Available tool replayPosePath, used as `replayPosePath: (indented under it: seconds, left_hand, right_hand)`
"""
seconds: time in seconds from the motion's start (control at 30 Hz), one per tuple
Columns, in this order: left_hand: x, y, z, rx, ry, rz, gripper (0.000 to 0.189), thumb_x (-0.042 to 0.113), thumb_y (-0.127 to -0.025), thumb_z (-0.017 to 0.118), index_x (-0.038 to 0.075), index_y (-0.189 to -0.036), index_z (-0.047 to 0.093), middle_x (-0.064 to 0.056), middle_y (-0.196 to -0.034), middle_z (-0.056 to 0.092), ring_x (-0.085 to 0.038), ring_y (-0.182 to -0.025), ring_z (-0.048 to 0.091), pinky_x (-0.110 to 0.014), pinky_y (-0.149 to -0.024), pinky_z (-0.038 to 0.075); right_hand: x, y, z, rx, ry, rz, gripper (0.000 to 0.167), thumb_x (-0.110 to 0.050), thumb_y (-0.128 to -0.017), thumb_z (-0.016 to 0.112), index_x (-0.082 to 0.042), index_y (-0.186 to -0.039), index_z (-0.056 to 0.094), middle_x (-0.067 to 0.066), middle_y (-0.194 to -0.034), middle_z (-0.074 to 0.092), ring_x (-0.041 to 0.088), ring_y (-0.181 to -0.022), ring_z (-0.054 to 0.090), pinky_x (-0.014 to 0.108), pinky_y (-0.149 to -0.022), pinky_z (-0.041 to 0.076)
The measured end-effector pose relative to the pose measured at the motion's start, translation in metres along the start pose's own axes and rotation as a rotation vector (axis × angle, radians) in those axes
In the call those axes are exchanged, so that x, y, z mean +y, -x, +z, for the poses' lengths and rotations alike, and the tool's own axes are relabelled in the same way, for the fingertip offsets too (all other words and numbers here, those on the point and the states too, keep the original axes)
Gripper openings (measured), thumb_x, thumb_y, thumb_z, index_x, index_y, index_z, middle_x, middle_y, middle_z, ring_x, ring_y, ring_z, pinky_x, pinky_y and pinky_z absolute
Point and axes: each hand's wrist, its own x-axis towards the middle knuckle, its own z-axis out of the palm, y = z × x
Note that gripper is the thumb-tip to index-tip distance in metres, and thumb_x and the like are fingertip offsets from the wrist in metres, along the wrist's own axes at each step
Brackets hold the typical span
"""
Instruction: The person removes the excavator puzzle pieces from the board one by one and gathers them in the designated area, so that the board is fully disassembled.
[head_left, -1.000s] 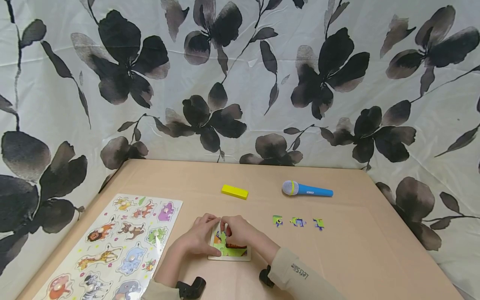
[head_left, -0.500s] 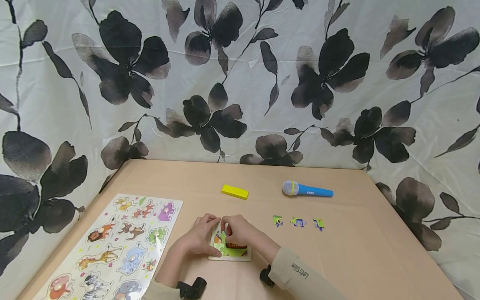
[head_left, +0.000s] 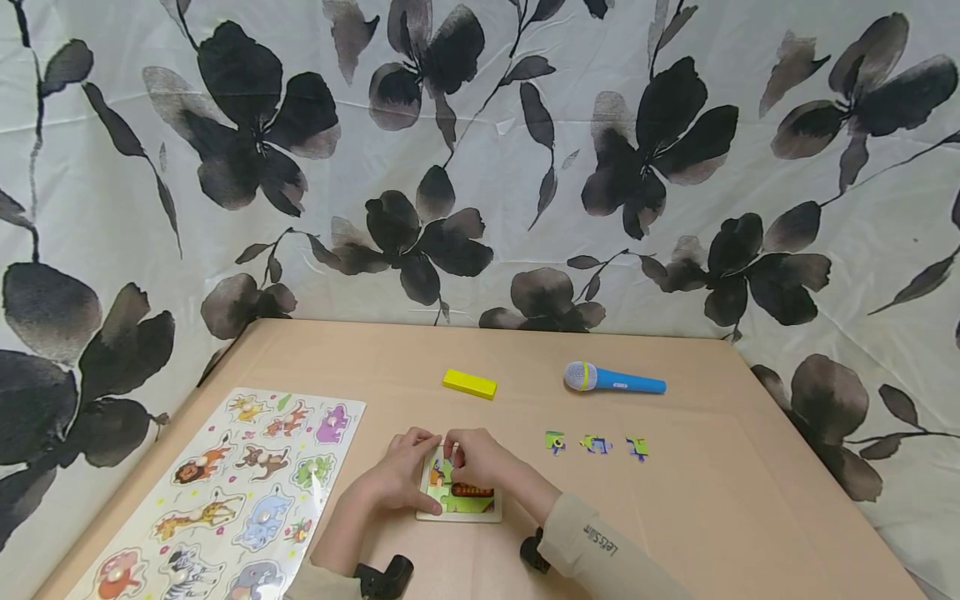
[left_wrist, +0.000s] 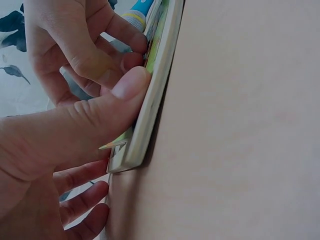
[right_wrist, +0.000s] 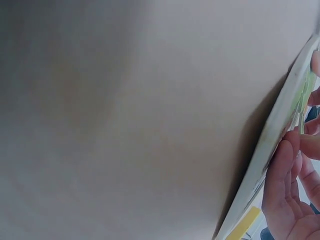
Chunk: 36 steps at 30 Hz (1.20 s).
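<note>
A small jigsaw board (head_left: 459,517) with a pale rim lies between the hands, green with a brown shape in its picture. The left hand (head_left: 393,475) grips it along the left side, thumb at the near corner and fingers spread behind. A green-and-orange piece (left_wrist: 113,145) sticks up at a slant under that thumb in the left wrist view. Over the board's far part, the right hand (head_left: 480,460) has curled fingers and pinches a thin puzzle piece (right_wrist: 301,121), mostly hidden by its fingertips.
Three loose pieces (head_left: 597,444) lie in a row to the right. A yellow block (head_left: 469,384) and a blue toy microphone (head_left: 615,378) are farther back. An animal picture board (head_left: 262,467) covers the table's left side. Behind hangs a floral cloth (head_left: 525,167).
The right hand has shifted very slightly away and right, uncovering more of the brown shape on the board. The left hand stays where it was.
</note>
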Motion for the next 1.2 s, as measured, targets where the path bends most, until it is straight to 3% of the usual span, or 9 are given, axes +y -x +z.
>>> replayPosePath:
  seconds: [0.43,0.83,1.2]
  left_hand:
    - [-0.001,0.001,-0.002,-0.019,-0.013,0.035,0.093,0.027,-0.058,0.086,-0.006,-0.133,0.041,-0.014,-0.129,0.038,-0.032,-0.115,0.033,-0.050,-0.097,0.035]
    - [-0.002,0.002,-0.002,-0.011,-0.017,0.036,0.092,0.027,-0.058,0.086,-0.006,-0.132,0.042,-0.014,-0.129,0.039,-0.031,-0.116,0.033,-0.049,-0.098,0.033]
    - [-0.004,0.001,-0.002,-0.010,-0.008,0.039,0.091,0.028,-0.060,0.085,-0.006,-0.132,0.042,-0.014,-0.130,0.039,-0.032,-0.118,0.032,-0.050,-0.100,0.032]
  right_hand:
    - [0.002,0.007,-0.006,0.016,-0.122,0.065,0.019,0.001,-0.075,0.068,-0.006,-0.088,0.056,-0.001,-0.068,0.052,0.009,-0.060,0.047,0.019,-0.053,0.042]
    - [0.015,0.018,-0.018,0.068,-0.176,0.053,0.018,0.003,-0.075,0.066,-0.005,-0.089,0.058,-0.001,-0.073,0.053,0.012,-0.064,0.048,0.019,-0.055,0.043]
    - [0.035,0.041,-0.032,0.149,-0.178,0.006,0.017,0.004,-0.074,0.065,-0.003,-0.089,0.060,-0.001,-0.073,0.052,0.012,-0.062,0.049,0.018,-0.053,0.044]
